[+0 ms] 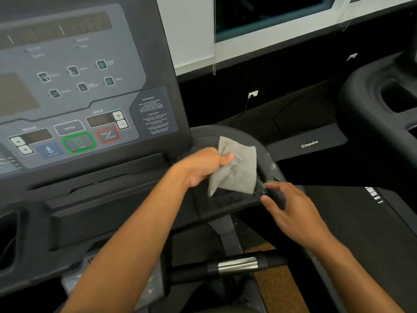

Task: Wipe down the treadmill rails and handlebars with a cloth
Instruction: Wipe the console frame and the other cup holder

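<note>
My left hand [205,166] grips a grey cloth [237,168] by its upper corner, and the cloth hangs over the right side of the treadmill's dark console tray. The curved black right handlebar [268,154] runs past the cloth and shows wet, scuffed patches. My right hand [291,208] is just right of the cloth's lower corner, fingers spread, fingertips at the wet part of the handlebar, holding nothing. Below, a black crossbar handle with a silver grip sensor [237,265] runs horizontally.
The treadmill's control panel [74,86] with its buttons fills the upper left. A neighbouring black machine [383,105] stands at the right, with a dark "impulse" motor cover [309,145] between. A white wall and window lie behind. Brown floor shows at the bottom.
</note>
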### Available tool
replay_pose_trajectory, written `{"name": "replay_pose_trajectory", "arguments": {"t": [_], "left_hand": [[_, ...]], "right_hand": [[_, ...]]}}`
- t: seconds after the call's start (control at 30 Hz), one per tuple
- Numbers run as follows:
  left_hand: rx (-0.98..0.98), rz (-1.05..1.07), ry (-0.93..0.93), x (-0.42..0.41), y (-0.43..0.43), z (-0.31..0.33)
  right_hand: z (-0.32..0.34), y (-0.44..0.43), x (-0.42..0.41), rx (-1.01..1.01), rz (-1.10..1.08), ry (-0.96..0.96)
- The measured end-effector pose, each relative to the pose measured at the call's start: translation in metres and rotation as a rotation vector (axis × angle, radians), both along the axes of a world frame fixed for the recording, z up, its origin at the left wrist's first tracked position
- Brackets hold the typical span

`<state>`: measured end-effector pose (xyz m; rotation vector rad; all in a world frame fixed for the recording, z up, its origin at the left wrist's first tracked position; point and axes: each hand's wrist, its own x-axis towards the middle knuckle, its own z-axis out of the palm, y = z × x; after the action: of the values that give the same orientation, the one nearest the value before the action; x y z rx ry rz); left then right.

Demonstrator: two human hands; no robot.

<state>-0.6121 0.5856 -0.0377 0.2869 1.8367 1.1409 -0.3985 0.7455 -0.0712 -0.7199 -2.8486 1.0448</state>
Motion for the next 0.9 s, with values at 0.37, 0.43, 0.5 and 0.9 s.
{"name": "replay_pose_trajectory", "arguments": {"t": [0.37, 0.43, 0.5, 0.9], "left_hand": [[-0.735, -1.097, 1.067, -0.01, 0.005, -0.053], [-0.837, -1.081, 0.916, -0.01, 0.009, -0.047], [-0.818, -1.035, 0.844, -0.005, 0.018, -0.037], [0.09, 0.242, -0.222, 0.024, 0.002, -0.009]], "right_hand": [[0.002, 0.016, 0.014, 0.0, -0.051, 0.008], [0.003, 0.02, 0.018, 0.001, -0.076, 0.01], [0.001, 0.022, 0.022, 0.007, -0.089, 0.021], [0.0, 0.029, 0.032, -0.047, -0.13, 0.037]]}}
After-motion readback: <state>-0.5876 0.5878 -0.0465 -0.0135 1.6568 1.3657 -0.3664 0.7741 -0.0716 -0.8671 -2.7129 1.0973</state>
